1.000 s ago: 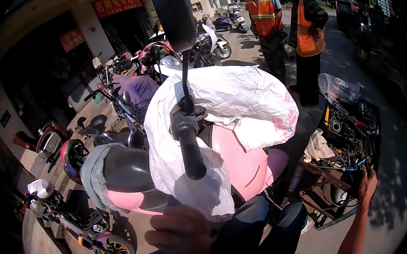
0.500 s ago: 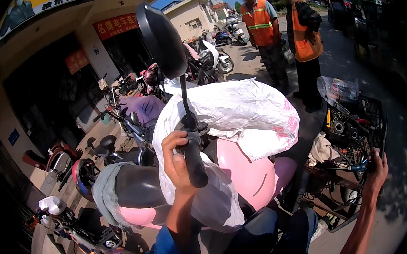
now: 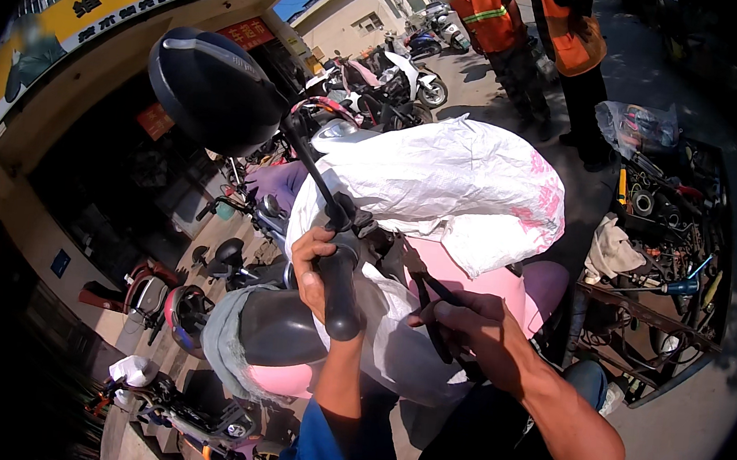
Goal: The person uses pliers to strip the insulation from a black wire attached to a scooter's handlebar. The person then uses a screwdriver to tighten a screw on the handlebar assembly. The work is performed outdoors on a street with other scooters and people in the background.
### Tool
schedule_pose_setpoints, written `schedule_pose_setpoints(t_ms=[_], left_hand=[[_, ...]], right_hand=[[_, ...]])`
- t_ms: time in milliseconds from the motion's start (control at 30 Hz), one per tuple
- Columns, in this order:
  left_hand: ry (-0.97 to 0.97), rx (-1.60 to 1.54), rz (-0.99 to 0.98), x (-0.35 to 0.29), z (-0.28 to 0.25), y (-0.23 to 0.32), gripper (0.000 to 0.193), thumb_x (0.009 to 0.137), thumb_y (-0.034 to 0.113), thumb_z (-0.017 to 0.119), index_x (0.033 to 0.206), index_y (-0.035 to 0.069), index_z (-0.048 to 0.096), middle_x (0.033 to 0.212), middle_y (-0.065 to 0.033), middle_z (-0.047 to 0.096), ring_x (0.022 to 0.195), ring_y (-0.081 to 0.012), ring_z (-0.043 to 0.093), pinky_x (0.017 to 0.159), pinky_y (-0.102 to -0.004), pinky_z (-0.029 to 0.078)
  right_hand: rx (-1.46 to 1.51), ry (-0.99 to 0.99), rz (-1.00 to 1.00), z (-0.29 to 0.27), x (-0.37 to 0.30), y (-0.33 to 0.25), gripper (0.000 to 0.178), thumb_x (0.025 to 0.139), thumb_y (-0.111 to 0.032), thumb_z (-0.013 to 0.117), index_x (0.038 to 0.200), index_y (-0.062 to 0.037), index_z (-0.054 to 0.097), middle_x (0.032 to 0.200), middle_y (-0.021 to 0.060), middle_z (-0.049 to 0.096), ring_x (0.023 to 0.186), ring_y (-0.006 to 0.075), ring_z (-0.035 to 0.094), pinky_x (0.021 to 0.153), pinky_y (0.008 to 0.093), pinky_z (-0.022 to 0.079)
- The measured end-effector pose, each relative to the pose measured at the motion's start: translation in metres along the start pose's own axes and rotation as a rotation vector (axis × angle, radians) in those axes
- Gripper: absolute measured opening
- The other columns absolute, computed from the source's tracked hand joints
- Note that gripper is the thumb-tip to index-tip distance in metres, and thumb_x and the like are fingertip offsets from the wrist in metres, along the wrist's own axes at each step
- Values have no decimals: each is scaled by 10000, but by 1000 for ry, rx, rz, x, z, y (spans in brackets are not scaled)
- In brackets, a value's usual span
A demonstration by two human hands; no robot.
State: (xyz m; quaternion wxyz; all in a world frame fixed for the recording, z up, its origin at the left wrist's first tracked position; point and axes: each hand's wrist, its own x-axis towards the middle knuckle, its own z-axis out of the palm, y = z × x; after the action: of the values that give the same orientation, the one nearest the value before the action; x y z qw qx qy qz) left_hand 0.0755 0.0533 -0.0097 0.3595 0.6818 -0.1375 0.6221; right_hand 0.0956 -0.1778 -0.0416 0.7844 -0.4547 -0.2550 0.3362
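Note:
My left hand [image 3: 312,267] is wrapped round the black handlebar grip [image 3: 341,297] of a pink scooter [image 3: 479,281]. Above it, a black mirror [image 3: 215,91] rises on a thin stem from the handlebar. In my right hand [image 3: 483,334] is a pair of dark-handled pliers [image 3: 432,323], their handles slightly apart. The jaws point up toward the black brake lever area [image 3: 376,240] beside the grip; whether they touch it I cannot tell. A white woven sack [image 3: 444,184] is draped over the scooter's front and hangs down below the handlebar.
A tool cart [image 3: 644,319] with loose tools, a beige cloth [image 3: 616,252] and a blue-handled screwdriver [image 3: 678,286] stands to the right. Two people in orange vests [image 3: 487,11] stand ahead. Several parked scooters [image 3: 401,78] line the shopfront. The black scooter seat [image 3: 281,326] lies to the left.
My right hand has come from the tool cart to the handlebar and now holds pliers. My left hand stays on the grip. The mirror appears tilted farther left, and the whole view has shifted.

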Motion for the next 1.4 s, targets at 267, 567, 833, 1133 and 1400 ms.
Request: schedule_pose_setpoints(t_ms=[267,567,833,1133,1400], left_hand=[[7,-4,-16,-2,-1,3,518,1031,494,349,987,19,551,1161,-147,534,1074,-224,524,965,-341,422],[11,47,3,-2,-1,5,473,1040,444,328,983,26,542,1155,-145,541,1104,-242,526,1020,-371,394],[-4,48,-8,-2,-2,7,497,1045,457,312,985,22,545,1152,-152,549,1097,-246,532,1000,-372,412],[-19,70,-33,-2,-5,9,547,1045,497,308,999,9,552,1173,-174,553,1110,-255,531,991,-374,409],[-66,48,-19,-2,-8,12,437,1083,393,266,997,40,509,1153,-147,547,1125,-242,522,1050,-404,383]], right_hand=[[-41,-123,-30,17,28,6,384,974,-320,567,1064,13,736,855,48,628,759,122,560,658,266,455],[100,-174,110,26,34,-20,395,950,-310,578,1079,43,700,938,74,657,856,143,620,678,319,512],[249,-198,179,33,36,-39,321,960,-284,590,1040,19,658,872,64,620,843,152,628,707,336,531],[352,-177,171,43,43,-34,292,982,-244,556,1085,22,624,881,98,633,821,185,642,706,358,549],[417,-100,194,50,47,-32,312,990,-243,541,1130,29,604,909,115,637,824,215,641,704,364,550]])
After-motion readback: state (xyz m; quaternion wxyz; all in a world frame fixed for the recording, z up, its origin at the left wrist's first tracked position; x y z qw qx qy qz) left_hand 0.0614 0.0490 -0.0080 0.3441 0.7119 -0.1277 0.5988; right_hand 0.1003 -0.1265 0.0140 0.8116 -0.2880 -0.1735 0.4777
